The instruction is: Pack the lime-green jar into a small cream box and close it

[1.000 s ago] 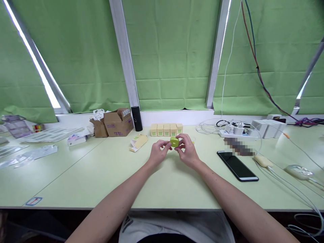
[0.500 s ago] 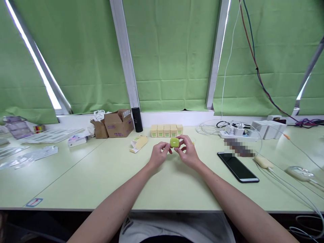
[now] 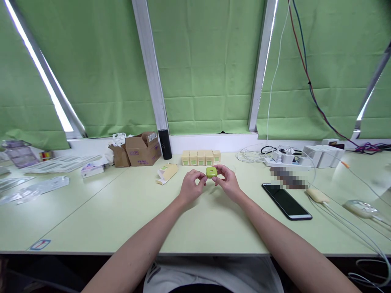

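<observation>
1. My left hand point(image 3: 192, 186) is drawn narrow, its thumb and fingers pinching the left edge of a small green case point(image 3: 211, 172).
2. My right hand point(image 3: 227, 183) grips the same case at its right side, thumb to the front and fingers behind.
3. The case is between both hands, held above the table point(image 3: 122, 219); it looks closed from my view, and I cannot tell what is inside.
4. Just beyond it I see a row of five small cream boxes point(image 3: 200, 157), standing side by side, each with a green square on the front. Their contents are hidden from me.
5. To the left of my hands lies an opened cream carton point(image 3: 168, 173), tipped over, with a flap spread out.
6. Farther back sits a brown cardboard box point(image 3: 142, 154), top flaps up, contents out of my sight. A smaller brown box point(image 3: 121, 156) is beside it, with a white plastic bag point(image 3: 119, 138) bulging at its top.
7. A black cylinder point(image 3: 165, 145) stands upright just right of the cardboard box.
</observation>
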`<state>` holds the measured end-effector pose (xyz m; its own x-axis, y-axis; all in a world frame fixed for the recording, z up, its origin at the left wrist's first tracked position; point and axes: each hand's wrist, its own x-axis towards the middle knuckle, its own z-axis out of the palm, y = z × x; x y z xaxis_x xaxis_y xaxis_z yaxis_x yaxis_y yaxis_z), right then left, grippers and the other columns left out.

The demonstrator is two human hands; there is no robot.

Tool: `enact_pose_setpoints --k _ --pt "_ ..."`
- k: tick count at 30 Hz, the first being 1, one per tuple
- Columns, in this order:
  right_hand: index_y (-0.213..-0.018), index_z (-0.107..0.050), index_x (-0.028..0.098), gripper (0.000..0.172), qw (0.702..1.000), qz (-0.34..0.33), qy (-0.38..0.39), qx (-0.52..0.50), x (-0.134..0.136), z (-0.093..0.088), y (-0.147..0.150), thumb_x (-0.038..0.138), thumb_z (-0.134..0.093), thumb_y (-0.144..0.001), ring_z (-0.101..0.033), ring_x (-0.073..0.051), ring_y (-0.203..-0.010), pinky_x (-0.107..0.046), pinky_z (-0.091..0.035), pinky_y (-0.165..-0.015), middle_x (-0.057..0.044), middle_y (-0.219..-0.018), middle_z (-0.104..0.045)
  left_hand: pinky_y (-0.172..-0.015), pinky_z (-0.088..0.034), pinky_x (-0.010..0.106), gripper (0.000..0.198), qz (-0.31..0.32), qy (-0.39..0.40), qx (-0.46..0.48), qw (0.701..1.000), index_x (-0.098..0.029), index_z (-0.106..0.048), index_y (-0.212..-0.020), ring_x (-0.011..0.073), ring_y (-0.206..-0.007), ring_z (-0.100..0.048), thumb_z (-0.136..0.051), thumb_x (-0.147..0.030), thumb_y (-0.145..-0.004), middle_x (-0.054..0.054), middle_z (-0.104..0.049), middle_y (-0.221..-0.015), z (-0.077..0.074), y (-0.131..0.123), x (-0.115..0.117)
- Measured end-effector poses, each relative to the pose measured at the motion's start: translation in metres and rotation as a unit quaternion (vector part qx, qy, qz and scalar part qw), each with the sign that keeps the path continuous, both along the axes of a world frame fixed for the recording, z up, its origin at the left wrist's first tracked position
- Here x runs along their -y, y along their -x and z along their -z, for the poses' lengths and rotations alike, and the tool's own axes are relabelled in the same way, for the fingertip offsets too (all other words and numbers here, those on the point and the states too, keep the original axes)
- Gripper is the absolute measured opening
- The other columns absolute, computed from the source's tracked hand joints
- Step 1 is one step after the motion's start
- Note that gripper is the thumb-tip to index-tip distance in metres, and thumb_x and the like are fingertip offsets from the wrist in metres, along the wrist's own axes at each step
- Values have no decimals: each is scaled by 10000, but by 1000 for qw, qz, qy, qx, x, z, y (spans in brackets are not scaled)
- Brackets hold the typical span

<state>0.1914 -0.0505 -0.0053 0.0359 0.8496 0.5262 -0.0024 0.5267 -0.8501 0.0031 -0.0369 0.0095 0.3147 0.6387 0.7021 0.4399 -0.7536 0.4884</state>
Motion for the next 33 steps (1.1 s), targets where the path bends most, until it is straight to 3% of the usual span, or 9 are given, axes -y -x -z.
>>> enact_pose_setpoints --k 5,10,15,22,28,31,33 --pt "-1121 -660 215 473 999 -35 11 -23 -1 -1 -3 421 -814 -724 -659 -255 -994 -310 -588 -591 -107 -1091 -727 -933 -508 432 34 -5 -54 6 999 -220 -667 -893 264 -1051 -580 -689 -245 -903 67 -676 -920 3 1 -3" --pt "-1126 -672 214 480 998 -45 11 -36 0 -1 -4 447 -821 -733 -667 -247 -967 -305 -586 -579 -100 -1075 -728 -1062 -447 520 280 -23 -86 -15 996 -234 -629 -1176 320 -1252 -453 -702 -247 -907 95 -690 -1148 2 0 -2" --pt "-1144 -677 217 527 998 -48 19 -28 -1 0 -2 515 -821 -734 -663 -229 -924 -290 -585 -550 -96 -1079 -715 -1106 -412 557 433 -12 -107 -47 993 -257 -569 -1347 339 -1305 -414 -681 -241 -928 104 -657 -1312 2 -1 -1" --pt "-1128 -678 211 514 998 -59 36 -3 5 -3 4 536 -813 -754 -638 -209 -860 -266 -552 -523 -71 -952 -702 -1136 -423 563 510 24 -122 -97 987 -293 -547 -1424 329 -1330 -426 -626 -159 -938 112 -572 -1385 1 -3 4" --pt "-1110 -658 209 523 998 -48 48 10 3 0 6 573 -803 -763 -654 -207 -820 -263 -531 -518 -46 -865 -692 -1147 -421 555 481 38 -95 -93 990 -293 -591 -1376 315 -1320 -442 -646 -145 -921 99 -601 -1341 3 -2 2" --pt "-1125 -653 213 463 999 1 35 35 -3 5 0 564 -730 -833 -673 -222 -856 -300 -549 -582 -62 -909 -722 -1143 -419 541 471 36 -53 -45 997 -285 -619 -1317 308 -1311 -458 -712 -151 -876 86 -632 -1307 3 -1 -1" --pt "-1103 -664 219 337 991 83 15 100 -7 9 -5 475 -677 -885 -672 -230 -892 -334 -552 -655 -68 -955 -740 -1129 -427 516 471 20 -10 6 1000 -284 -639 -1273 296 -1303 -482 -750 -148 -837 78 -643 -1283 3 0 -4"
